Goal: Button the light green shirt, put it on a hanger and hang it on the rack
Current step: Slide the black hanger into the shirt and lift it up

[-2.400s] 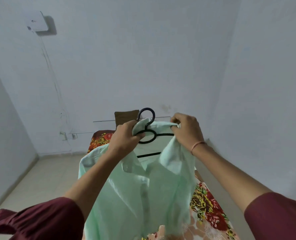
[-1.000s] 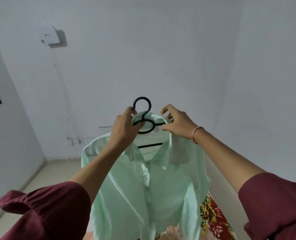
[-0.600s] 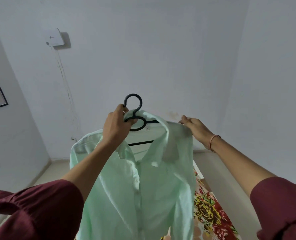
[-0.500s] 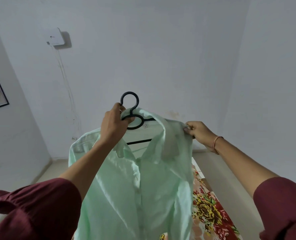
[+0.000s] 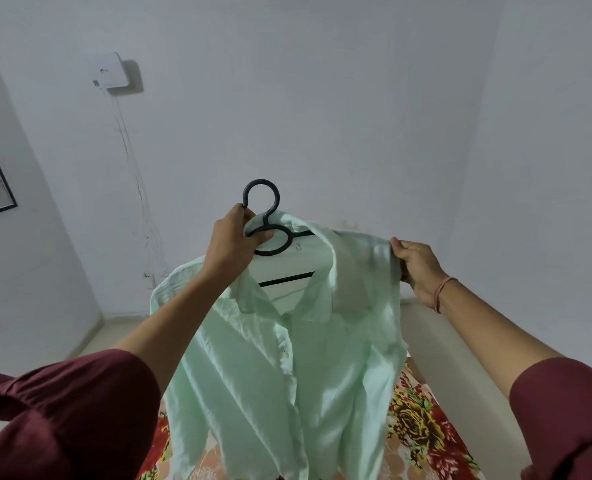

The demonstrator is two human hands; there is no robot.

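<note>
Maroon sleeves [image 5: 73,410], thin orange wrist thread [image 5: 441,292]

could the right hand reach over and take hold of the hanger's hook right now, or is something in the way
Probably yes. The hook stands bare above the light green shirt, with only the left hand gripping the hanger's neck below it. The right hand would first have to release the shirt's shoulder.

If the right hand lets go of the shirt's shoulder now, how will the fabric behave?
Likely floppy: the light green shirt hangs in soft folds. That shoulder, pinched by the right hand, would probably sag. It seems light; the left hand holds the hanger alone.
</note>
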